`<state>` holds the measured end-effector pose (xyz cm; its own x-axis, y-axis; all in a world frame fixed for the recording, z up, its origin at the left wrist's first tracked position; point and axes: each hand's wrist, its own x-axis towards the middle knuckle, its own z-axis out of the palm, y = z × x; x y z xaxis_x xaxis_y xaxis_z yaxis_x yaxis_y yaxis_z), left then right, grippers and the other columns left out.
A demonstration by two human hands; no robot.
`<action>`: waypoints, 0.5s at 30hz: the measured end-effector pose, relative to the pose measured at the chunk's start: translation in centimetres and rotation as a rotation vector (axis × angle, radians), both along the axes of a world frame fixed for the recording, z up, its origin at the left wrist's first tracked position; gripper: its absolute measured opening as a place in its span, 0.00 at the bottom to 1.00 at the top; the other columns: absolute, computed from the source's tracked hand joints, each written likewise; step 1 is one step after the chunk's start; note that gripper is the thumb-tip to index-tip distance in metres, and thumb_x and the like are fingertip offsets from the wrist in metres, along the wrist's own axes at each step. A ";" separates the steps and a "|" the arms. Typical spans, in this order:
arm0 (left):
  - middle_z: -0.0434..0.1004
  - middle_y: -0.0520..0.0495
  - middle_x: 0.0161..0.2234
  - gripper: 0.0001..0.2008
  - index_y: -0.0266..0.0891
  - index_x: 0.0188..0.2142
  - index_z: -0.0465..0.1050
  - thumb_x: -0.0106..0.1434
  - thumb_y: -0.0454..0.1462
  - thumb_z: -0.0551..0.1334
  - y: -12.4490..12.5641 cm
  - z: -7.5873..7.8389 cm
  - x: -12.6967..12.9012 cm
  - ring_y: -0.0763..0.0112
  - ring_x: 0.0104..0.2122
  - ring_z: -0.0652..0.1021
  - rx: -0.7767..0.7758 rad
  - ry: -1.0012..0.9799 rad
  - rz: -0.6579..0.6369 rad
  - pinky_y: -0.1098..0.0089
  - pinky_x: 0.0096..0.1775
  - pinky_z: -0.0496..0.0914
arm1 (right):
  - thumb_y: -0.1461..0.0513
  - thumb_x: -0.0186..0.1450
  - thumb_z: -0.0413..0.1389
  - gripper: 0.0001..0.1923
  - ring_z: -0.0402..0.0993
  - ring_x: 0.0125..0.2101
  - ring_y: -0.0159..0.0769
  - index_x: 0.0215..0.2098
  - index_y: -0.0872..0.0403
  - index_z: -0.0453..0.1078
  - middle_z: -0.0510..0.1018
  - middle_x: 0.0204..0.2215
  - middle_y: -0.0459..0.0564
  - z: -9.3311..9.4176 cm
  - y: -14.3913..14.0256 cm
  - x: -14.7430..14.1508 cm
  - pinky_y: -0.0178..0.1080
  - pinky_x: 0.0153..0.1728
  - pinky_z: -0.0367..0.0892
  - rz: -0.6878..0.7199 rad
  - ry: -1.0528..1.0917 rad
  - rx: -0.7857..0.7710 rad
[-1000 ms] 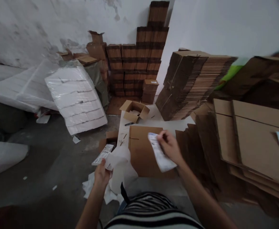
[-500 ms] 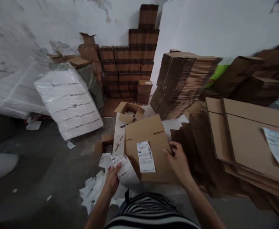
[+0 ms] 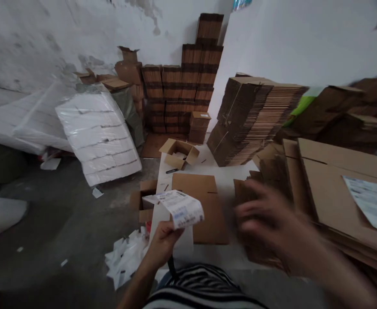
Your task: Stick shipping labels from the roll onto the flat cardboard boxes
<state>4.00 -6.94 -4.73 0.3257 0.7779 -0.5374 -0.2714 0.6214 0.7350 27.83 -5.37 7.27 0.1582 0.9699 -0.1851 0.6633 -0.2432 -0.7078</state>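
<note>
My left hand point(image 3: 165, 241) is closed on a strip of printed shipping labels point(image 3: 185, 209), which curls up above the table. Beneath the strip lies a flattened cardboard box point(image 3: 208, 214) with no label on its visible part. Out to the right, my right hand point(image 3: 269, 214) is blurred by motion, its fingers apart and nothing visible in them. It passes over dark, upright flattened cartons point(image 3: 249, 240) beside the table. A flattened carton with a white label point(image 3: 369, 204) leans at the far right.
An open small box point(image 3: 179, 153) and a black marker point(image 3: 171, 171) are at the table's far end. Another open box point(image 3: 145, 201) stands at its left, above crumpled white paper point(image 3: 127, 257). A tall carton stack point(image 3: 256, 120) rises behind.
The labelled carton my right hand was touching is gone from the table middle, and a plain one shows there. My right hand has swung right; the label strip is raised and turned.
</note>
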 end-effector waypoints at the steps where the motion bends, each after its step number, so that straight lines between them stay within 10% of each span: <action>1: 0.82 0.45 0.31 0.07 0.37 0.29 0.81 0.52 0.39 0.67 -0.3 0.2 0.2 0.52 0.40 0.77 0.002 0.005 -0.085 0.58 0.51 0.66 | 0.56 0.55 0.59 0.29 0.75 0.38 0.40 0.55 0.46 0.63 0.77 0.40 0.49 -1.0 0.0 -1.3 0.45 0.41 0.71 0.108 0.058 -0.077; 4: 0.81 0.44 0.32 0.12 0.38 0.32 0.81 0.51 0.43 0.68 -0.6 0.7 0.4 0.52 0.40 0.77 -0.156 -0.142 -0.105 0.57 0.50 0.67 | 0.62 0.62 0.52 0.14 0.72 0.43 0.37 0.47 0.49 0.67 0.76 0.43 0.49 -4.7 -0.7 -4.8 0.42 0.45 0.68 0.283 0.136 -0.213; 8: 0.80 0.38 0.38 0.17 0.33 0.38 0.78 0.58 0.44 0.60 0.0 0.2 0.8 0.52 0.45 0.77 -0.592 -0.468 0.219 0.57 0.48 0.70 | 0.68 0.61 0.50 0.13 0.71 0.40 0.37 0.42 0.50 0.69 0.77 0.38 0.49 -7.5 -2.0 -7.4 0.40 0.41 0.66 0.367 0.087 -0.167; 12: 0.81 0.37 0.33 0.13 0.28 0.41 0.74 0.61 0.35 0.57 0.4 -4.3 0.0 0.58 0.38 0.80 -0.662 -0.286 0.510 0.64 0.44 0.72 | 0.65 0.64 0.50 0.07 0.68 0.38 0.37 0.30 0.52 0.68 0.73 0.32 0.48 -6.0 -0.7 -6.8 0.39 0.40 0.62 0.464 0.140 0.008; 15: 0.81 0.47 0.27 0.13 0.34 0.46 0.69 0.64 0.31 0.52 0.2 -8.2 -2.8 0.69 0.30 0.81 -0.571 -0.088 0.751 0.71 0.38 0.73 | 0.60 0.67 0.45 0.10 0.67 0.33 0.33 0.31 0.52 0.64 0.69 0.30 0.47 -5.9 1.9 -4.2 0.35 0.35 0.63 0.270 0.273 0.101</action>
<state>1.17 -6.74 -12.92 -0.0953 0.4274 -0.8990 -0.7865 0.5212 0.3312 23.68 -3.52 1.39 -0.1466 0.9854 -0.0861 0.4779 -0.0056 -0.8784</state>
